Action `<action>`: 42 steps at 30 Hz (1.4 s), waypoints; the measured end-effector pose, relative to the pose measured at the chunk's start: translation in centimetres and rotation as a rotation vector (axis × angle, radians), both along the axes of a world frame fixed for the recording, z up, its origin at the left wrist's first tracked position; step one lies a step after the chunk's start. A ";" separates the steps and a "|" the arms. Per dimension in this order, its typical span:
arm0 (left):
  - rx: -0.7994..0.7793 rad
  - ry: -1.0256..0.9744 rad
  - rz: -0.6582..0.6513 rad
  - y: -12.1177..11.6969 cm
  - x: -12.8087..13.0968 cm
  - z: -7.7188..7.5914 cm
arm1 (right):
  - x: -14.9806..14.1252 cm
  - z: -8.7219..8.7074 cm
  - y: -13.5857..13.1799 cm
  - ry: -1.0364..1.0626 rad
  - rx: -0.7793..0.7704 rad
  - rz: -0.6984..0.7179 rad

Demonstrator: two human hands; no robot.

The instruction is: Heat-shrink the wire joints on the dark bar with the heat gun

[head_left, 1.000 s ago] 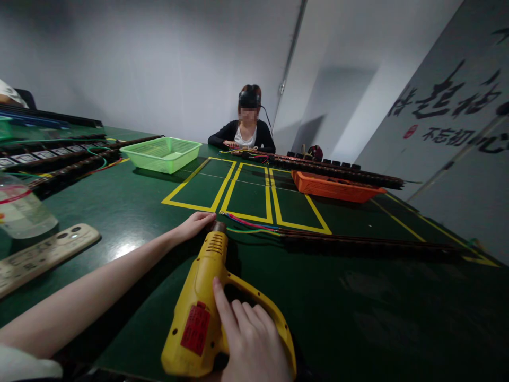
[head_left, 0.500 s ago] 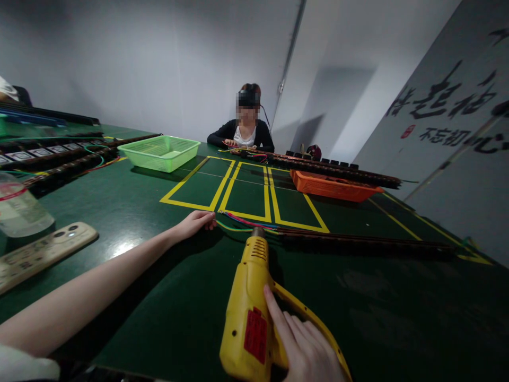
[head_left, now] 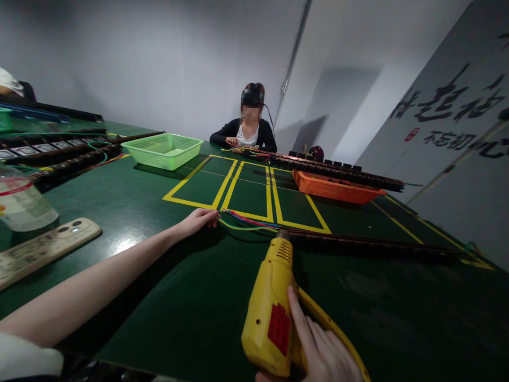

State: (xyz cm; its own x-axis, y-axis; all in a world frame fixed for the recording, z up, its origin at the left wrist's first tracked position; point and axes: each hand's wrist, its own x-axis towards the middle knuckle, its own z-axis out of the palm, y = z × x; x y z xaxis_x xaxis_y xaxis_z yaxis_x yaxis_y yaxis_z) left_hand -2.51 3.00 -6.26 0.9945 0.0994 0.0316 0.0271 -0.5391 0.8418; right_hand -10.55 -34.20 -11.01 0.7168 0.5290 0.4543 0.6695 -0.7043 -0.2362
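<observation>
My right hand (head_left: 322, 350) is wrapped round the handle of a yellow heat gun (head_left: 270, 302), its index finger lying along the body. The gun's metal nozzle (head_left: 283, 234) points away from me, at the near end of a long dark strip (head_left: 366, 244) where the wires come out. My left hand (head_left: 202, 220) is closed in a pinch on the free end of a green-yellow wire (head_left: 246, 228). Red and blue wires (head_left: 248, 218) lie just beyond it on the green table (head_left: 178, 297). Whether the nozzle touches the strip I cannot tell.
A light green basket (head_left: 163, 153) and an orange basket (head_left: 338, 188) stand farther back. Across the table sits a person (head_left: 248, 127) with wires in hand. At left are a phone (head_left: 51, 249), a plastic bottle (head_left: 24, 199) and several wired strips (head_left: 67, 151).
The heat gun in my right hand has moved right, its nozzle sliding along the wires toward the strip. My left hand keeps its pinch on the green-yellow wire. The view has shifted slightly.
</observation>
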 end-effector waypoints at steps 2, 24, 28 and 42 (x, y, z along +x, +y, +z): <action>0.000 -0.001 -0.012 0.0 0.0 0.1 | -0.2 0.3 0.7 -0.019 -0.001 0.017; 0.063 -0.025 0.058 -0.1 0.1 0.1 | -3.2 2.7 10.7 0.067 -0.060 0.317; 0.039 0.001 0.114 -0.2 0.0 0.2 | -3.2 2.7 11.3 0.112 -0.052 0.330; 0.016 0.011 -0.016 -0.3 -0.4 0.4 | -0.6 2.5 5.4 0.261 -0.031 0.396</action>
State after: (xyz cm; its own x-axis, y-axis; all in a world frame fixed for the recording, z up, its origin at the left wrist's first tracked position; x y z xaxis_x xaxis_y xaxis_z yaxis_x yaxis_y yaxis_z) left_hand -2.94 2.72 -5.89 0.9963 0.0835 0.0225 0.0276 -0.5532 0.8326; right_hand -11.11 -28.79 -8.51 0.5452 0.7952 0.2654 0.8090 -0.4160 -0.4153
